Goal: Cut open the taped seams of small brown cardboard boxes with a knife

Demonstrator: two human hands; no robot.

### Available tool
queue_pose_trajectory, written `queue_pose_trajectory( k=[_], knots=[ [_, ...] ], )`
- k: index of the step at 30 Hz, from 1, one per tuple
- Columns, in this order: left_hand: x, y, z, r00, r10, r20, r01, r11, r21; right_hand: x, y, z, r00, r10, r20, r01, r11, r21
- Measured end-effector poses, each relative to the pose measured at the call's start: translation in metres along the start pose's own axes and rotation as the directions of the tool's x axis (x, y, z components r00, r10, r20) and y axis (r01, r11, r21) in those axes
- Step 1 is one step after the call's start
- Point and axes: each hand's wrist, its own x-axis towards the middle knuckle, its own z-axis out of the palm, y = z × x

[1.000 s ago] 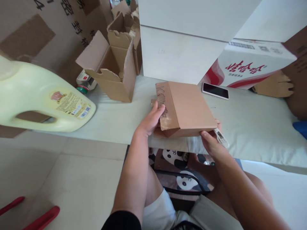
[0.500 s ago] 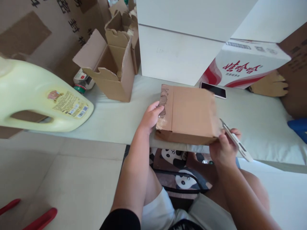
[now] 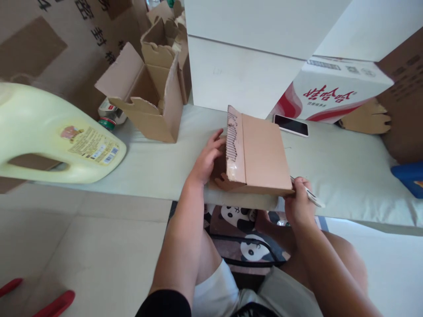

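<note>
A brown cardboard box (image 3: pixel 264 154) lies in front of me, its torn, corrugated left flap (image 3: pixel 233 136) lifted and the left end partly open. My left hand (image 3: pixel 209 158) is at that end with fingers apart, the fingertips against or just behind the flap; nothing is gripped in it. My right hand (image 3: pixel 300 200) is closed round a white utility knife (image 3: pixel 313 198), which points away past the box's near right corner. Those right fingers also touch that corner. The blade is mostly hidden.
Behind the box are a phone (image 3: pixel 291 125), white cartons (image 3: pixel 231 75) and a red-and-white carton (image 3: pixel 330 92). To the left stand an open cardboard box (image 3: pixel 152 105), a clear bottle with a green cap (image 3: pixel 109 116) and a large pale yellow jug (image 3: pixel 66 132). A blue object (image 3: pixel 410 176) is far right.
The box's left flap has risen and its end has opened. My left hand has let go of the edge and spread its fingers. My right hand and the knife moved slightly left.
</note>
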Motion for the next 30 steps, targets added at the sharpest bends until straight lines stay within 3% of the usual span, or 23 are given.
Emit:
queue_pose_trajectory(
  k=[3,5,9,12,14,16,22,26,30],
  knots=[
    [-0.001,-0.003,-0.001,0.996,0.029,0.087,-0.043,0.985,0.169,0.002,-0.005,0.006,0.995,0.087,-0.043,-0.082,0.991,0.109],
    [-0.002,-0.004,0.000,0.994,0.076,0.076,-0.093,0.962,0.256,0.003,-0.007,0.010,0.991,0.124,-0.055,-0.113,0.979,0.172],
    [-0.001,-0.006,0.001,0.976,0.149,-0.160,-0.073,0.913,0.402,-0.001,-0.012,0.010,0.989,0.121,-0.079,-0.105,0.978,0.180],
    [-0.002,-0.004,0.004,0.975,-0.002,-0.221,0.073,0.947,0.313,-0.005,-0.018,0.004,0.988,0.136,-0.067,-0.125,0.981,0.151],
    [-0.003,-0.002,0.008,0.977,-0.144,-0.159,0.174,0.966,0.191,-0.007,-0.020,-0.001,0.989,0.133,-0.064,-0.124,0.984,0.129],
    [-0.004,-0.002,0.012,0.971,-0.210,-0.115,0.224,0.966,0.126,-0.009,-0.022,-0.004,0.990,0.117,-0.076,-0.107,0.987,0.121],
    [-0.004,-0.008,0.015,0.958,-0.230,-0.174,0.259,0.952,0.166,-0.013,-0.021,-0.007,0.992,0.101,-0.075,-0.092,0.989,0.116],
    [-0.004,-0.003,0.015,0.975,-0.133,-0.180,0.169,0.965,0.200,-0.008,-0.019,-0.013,0.992,0.062,-0.111,-0.047,0.990,0.133],
    [-0.004,0.006,0.019,0.989,-0.099,-0.109,0.104,0.994,0.037,-0.003,-0.020,-0.023,0.984,0.044,-0.172,-0.017,0.988,0.153]
  ],
)
